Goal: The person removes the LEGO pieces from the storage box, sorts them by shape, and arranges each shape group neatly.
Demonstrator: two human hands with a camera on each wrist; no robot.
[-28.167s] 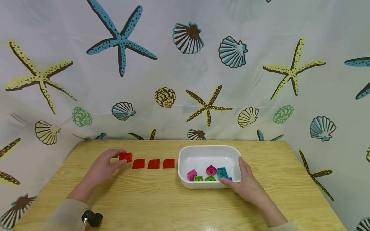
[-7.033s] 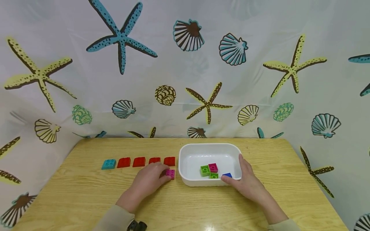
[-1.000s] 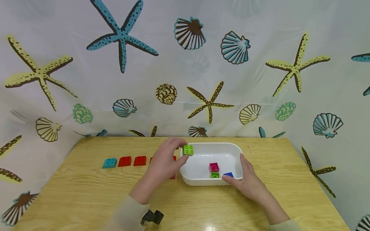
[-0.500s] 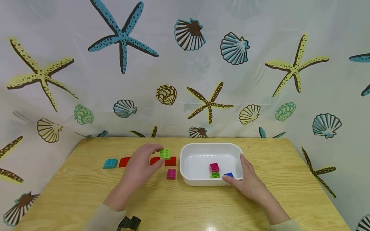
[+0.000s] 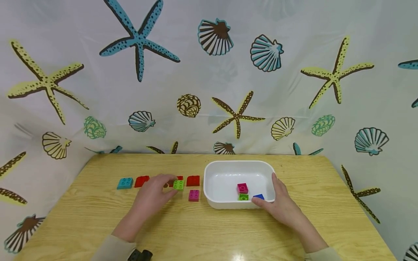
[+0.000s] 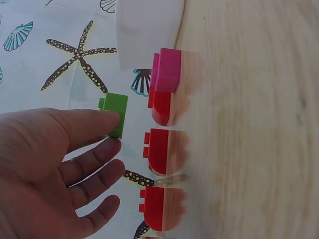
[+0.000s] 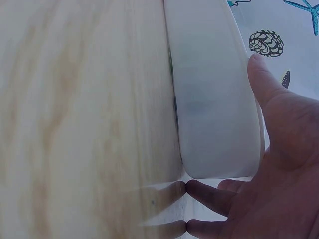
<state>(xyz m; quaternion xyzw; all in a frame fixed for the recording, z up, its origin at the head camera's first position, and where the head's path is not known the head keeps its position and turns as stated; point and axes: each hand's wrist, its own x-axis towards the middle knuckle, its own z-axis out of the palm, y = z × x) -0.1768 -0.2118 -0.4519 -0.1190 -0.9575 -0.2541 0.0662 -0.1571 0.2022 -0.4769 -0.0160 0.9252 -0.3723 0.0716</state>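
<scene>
My left hand (image 5: 151,199) pinches a lime green toy building brick (image 5: 178,185) between thumb and fingers. In the left wrist view this green brick (image 6: 115,114) is raised off the table, apart from the red bricks (image 6: 158,152). Red bricks (image 5: 193,181) stand in a row, partly hidden behind the hand. A teal brick (image 5: 125,183) sits at the row's left end; a pink brick (image 5: 194,195) lies in front of its right end. My right hand (image 5: 285,210) holds the right front corner of a white container (image 5: 225,205), thumb over the rim, fingers along the end wall.
Inside the container lie a magenta brick (image 5: 242,188), a green brick (image 5: 243,197) and a blue brick (image 5: 259,197), partly hidden by the rim and thumb. A patterned cloth (image 5: 196,72) rises behind the wooden table (image 5: 209,235).
The left hand has carried the green brick out of the container, leftward and down towards the red row. Earlier, the teal and pink bricks were set on the table. The right hand stays at the container.
</scene>
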